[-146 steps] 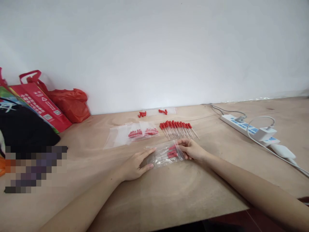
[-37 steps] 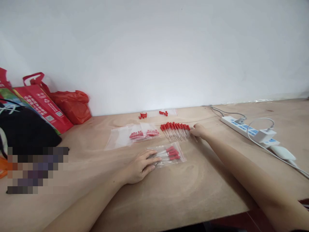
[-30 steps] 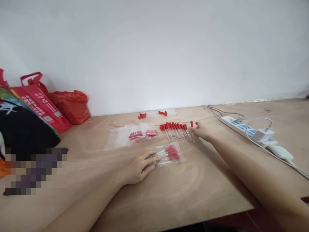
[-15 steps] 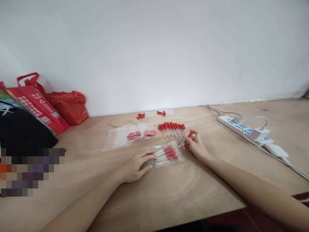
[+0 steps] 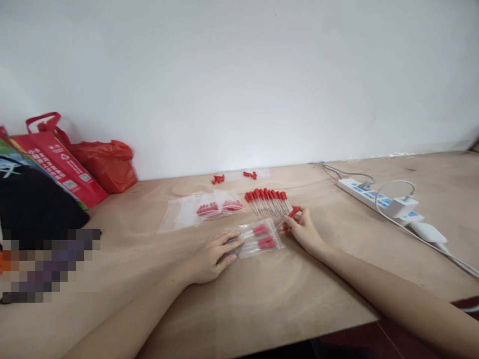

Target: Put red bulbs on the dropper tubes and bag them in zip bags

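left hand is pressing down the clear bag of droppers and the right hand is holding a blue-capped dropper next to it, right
Not quite. The head view shows that the dropper pinched in the right hand has a red cap, not a blue one. The rest holds: the left hand lies flat on the clear bag of droppers, and the right hand is just beside that bag.

i see soft, even, bright light, faint shadows under the arms, a mosaic-blurred patch at left, and bowed edges.
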Tool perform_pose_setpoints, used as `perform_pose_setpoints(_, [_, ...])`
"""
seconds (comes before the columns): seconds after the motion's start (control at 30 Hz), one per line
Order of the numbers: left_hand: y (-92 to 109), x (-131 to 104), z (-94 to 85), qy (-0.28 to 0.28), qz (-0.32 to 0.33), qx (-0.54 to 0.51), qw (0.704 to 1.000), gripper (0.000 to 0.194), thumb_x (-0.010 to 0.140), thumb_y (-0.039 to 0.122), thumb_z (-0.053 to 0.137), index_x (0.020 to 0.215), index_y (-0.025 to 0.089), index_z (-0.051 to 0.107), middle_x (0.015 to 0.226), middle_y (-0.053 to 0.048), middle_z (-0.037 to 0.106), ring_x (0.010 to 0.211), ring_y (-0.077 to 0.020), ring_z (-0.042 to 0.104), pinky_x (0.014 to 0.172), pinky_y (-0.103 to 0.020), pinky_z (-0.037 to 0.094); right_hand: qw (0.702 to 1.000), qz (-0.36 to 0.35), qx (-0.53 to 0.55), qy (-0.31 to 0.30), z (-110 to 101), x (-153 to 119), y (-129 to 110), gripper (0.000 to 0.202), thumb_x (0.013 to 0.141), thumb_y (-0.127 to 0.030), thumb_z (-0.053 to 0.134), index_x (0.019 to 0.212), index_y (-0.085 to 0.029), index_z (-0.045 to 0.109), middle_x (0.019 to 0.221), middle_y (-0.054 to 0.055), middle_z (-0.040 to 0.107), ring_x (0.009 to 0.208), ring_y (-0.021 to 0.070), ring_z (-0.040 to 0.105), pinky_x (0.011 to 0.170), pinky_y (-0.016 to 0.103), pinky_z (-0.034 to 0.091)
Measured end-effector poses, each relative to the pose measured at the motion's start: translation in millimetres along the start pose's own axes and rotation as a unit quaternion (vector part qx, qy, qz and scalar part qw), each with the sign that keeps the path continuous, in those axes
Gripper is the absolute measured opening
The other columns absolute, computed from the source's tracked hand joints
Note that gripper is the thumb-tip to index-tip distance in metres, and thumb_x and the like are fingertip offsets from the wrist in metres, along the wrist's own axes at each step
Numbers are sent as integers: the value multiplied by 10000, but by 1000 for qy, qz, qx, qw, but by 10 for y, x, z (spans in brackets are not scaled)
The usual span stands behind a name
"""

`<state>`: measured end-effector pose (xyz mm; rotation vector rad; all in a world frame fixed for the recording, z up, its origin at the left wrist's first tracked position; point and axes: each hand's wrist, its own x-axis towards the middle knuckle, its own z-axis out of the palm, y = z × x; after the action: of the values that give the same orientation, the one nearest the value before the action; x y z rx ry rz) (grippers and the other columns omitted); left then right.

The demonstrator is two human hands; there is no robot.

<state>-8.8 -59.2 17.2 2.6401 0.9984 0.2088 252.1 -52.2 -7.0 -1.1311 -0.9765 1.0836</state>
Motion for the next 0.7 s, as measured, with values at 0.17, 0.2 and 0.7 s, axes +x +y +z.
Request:
perform_pose_setpoints(0.17, [-8,-7,-2,-5,-1,6,1000,443,882,325,344,1320,272,297,1368,-53,318,1249,-233,285,1014,-443,261,999,37,36,-10,12,-16,8,346,680,-321,569,892,-238,308,612,-68,523,527,112,582,563,269,504])
perform_pose_setpoints(0.2, [-8,-7,-2,-3,0,6,1000,439,882,326,344,1317,277,302,1368,-49,319,1247,-232,288,1014,-442,261,998,47,40,-21,9,-13,13,304,690,-338,562,873,-229,344,619,-58,529,537,111,585,579,273,507])
perform_pose_setpoints(0.7, [-32,4,20,-4,-4,11,1000,442,878,337,345,1314,271,310,1371,-57,322,1255,-229,282,1020,-445,254,969,16,-195,-149,-7,29,97,287,624,-426,632,655,-146,583,411,-55,470,341,57,407,325,174,322])
